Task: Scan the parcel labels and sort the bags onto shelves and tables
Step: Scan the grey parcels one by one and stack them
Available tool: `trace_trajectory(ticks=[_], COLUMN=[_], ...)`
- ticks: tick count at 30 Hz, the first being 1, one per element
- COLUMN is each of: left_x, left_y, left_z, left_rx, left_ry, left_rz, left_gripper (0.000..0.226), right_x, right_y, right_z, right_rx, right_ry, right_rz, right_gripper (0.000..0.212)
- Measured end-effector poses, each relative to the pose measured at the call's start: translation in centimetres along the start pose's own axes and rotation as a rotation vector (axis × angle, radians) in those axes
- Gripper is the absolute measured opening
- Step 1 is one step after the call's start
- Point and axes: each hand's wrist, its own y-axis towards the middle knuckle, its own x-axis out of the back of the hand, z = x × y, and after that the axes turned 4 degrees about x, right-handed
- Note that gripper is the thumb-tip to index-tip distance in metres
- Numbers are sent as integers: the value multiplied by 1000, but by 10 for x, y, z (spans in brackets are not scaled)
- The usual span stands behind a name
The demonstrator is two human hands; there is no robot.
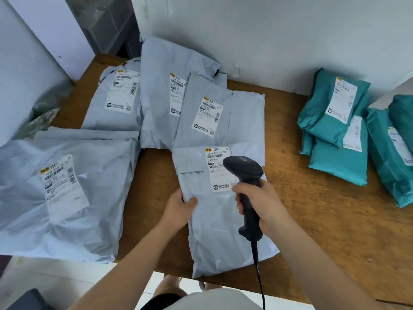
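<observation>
Both forearms are bare with no sleeves reaching them, the left hand and right hand wear no gloves, and dark shorts show below

Label on grey bag at frame centre: "D191" readable; other label print too blurred to read.

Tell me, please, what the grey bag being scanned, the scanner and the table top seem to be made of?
The grey bag looks like thin plastic film, slightly glossy: it creases sharply and catches light. The scanner in the right hand looks like matt black moulded plastic, with an even dull surface. The table top appears to be brown wood or a wood-look laminate, with grain-like streaks; which one is unclear.
</observation>
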Motion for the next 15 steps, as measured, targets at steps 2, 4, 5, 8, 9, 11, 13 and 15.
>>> trace_trajectory(ticks=[2,4,5,8,9,11,13,15], left_x=[4,19,32,91,115,166,222,278], left_y=[-10,-20,-25,-47,-58,-80,-98,-107], left_z=[-20,-44,-56,-85,-92,-100,-101,-95], left_rx=[-92,-154,-182,-246,-262,-284,-299,-255], left_ry=[6,-12,-28,-62,-65,-119,-147,-73], left_rz=[-42,-90,-103,-178,-214,-276,-332,-434], left_gripper=[23,24,25,32,31,27,25,19], right_x=[0,-3,-7,-24,-31,-43,-54,-62], right_y=[-4,-10,-14,-26,-30,-36,-39,-39], right_z=[4,12,18,33,37,41,42,41], right_rx=[22,6,-7,6,25,60,65,42], right_ry=[38,89,113,111,98,74,46,20], right_rz=[-9,10,36,153,189,259,310,337], right_gripper=[7,11,12,12,13,17,18,18])
